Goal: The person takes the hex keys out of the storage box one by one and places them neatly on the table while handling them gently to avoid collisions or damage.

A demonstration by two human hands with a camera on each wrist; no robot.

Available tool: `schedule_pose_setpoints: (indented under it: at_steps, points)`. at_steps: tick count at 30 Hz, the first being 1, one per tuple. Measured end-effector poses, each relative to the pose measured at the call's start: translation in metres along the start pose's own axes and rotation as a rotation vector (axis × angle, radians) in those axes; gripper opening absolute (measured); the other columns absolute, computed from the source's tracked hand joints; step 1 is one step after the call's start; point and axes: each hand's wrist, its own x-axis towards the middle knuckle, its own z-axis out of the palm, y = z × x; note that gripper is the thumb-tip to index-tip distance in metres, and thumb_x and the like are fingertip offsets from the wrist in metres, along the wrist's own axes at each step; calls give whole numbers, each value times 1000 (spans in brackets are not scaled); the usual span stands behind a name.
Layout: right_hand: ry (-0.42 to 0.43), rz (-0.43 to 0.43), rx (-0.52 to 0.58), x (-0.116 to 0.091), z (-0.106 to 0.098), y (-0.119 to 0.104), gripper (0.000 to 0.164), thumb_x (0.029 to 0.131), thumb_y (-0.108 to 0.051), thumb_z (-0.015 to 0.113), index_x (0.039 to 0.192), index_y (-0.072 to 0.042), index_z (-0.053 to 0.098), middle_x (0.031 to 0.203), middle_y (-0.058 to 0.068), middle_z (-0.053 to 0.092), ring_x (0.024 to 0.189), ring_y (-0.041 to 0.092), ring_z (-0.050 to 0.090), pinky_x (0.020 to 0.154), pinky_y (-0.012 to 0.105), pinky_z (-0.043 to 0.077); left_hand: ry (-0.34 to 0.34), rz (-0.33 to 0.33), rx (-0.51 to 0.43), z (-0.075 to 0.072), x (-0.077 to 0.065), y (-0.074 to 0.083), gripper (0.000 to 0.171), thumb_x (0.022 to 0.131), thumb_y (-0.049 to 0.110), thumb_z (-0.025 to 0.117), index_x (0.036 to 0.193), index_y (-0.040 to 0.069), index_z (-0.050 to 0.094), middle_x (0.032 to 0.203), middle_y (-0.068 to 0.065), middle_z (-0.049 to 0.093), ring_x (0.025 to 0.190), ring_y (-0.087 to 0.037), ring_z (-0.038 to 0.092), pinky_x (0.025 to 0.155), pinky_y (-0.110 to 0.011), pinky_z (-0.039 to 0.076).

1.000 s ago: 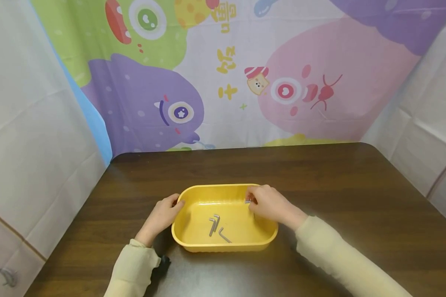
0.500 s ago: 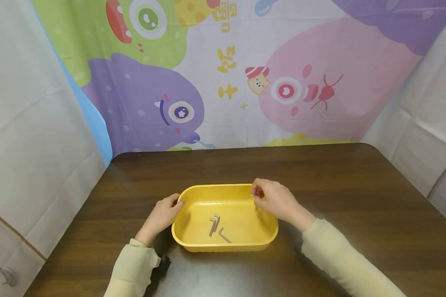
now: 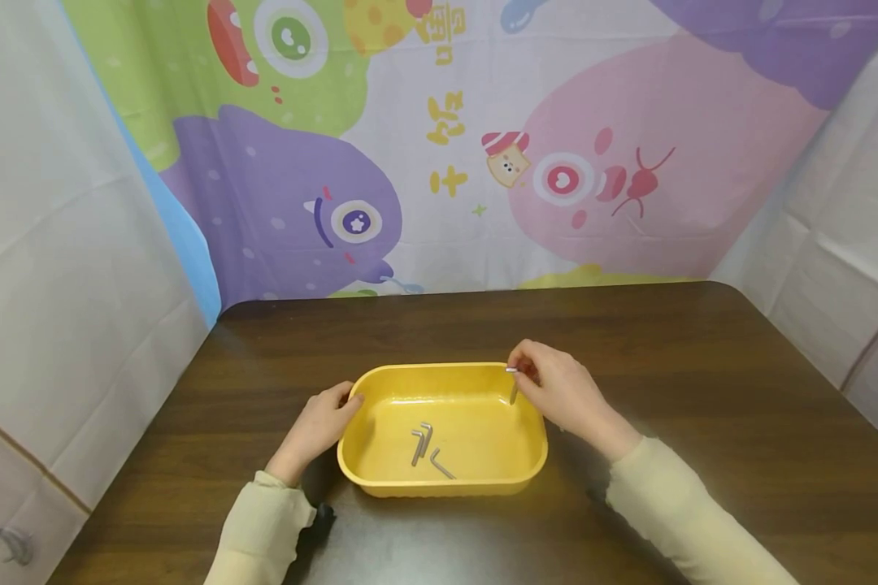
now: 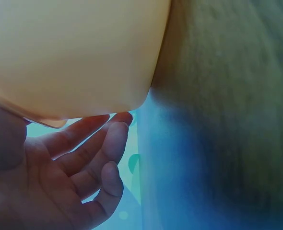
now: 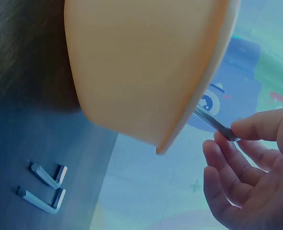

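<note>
Lift-out, I'd say: right hand (image 3: 562, 390) pinches a hex key (image 3: 514, 394)
My left hand (image 3: 319, 422) grips the tray (image 3: 475, 429); next, likely, clear it

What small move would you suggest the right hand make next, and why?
I'd probably ease the hex key outward over the right rim of the yellow tray: the right hand pinches it near that rim, and two similar keys lie outside on the table.
</note>
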Motion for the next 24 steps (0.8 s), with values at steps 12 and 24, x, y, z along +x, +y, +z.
schedule_pose_setpoints:
  at_steps: [12,24]
  points:
    - [87,18,49,-2,-18,12,7,85,-9,59,92,-9,57,81,2,57,66,13,49,60,28,44,0,-2,-2,0,-1,-2,24,94,26,46,97,5,56,70,-5,50,63,-16,48,59,-26,39]
    - [145,63,11,-5,-29,27,8,84,-6,59,92,-8,58,78,5,56,68,17,49,63,31,41,7,12,6,0,0,0,24,94,25,46,99,5,57,72,-5,52,64,-15,48,60,-26,39]
